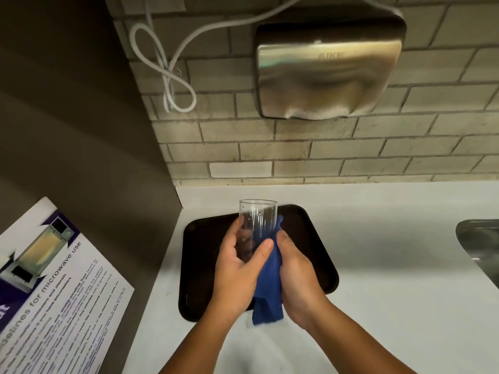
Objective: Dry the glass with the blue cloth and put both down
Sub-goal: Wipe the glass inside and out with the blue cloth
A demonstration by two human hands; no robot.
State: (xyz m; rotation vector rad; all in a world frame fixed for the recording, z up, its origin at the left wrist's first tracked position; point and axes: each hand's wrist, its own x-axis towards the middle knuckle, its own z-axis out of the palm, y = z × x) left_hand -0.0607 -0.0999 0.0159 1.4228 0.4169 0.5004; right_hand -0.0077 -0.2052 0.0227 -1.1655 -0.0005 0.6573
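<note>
A clear drinking glass (258,217) is held upright above a dark tray (305,225). My left hand (237,263) wraps its lower half, thumb across the front. My right hand (297,271) grips the blue cloth (268,290) and presses it against the glass's right side. The cloth's loose end hangs down between my wrists. The base of the glass is hidden by my fingers.
The tray lies on a white counter (378,265) against a tiled wall. A steel hand dryer (326,74) hangs above, with a looped white cable (172,76) to its left. A sink (480,244) sits at the right edge. A microwave notice (54,292) is on the left panel.
</note>
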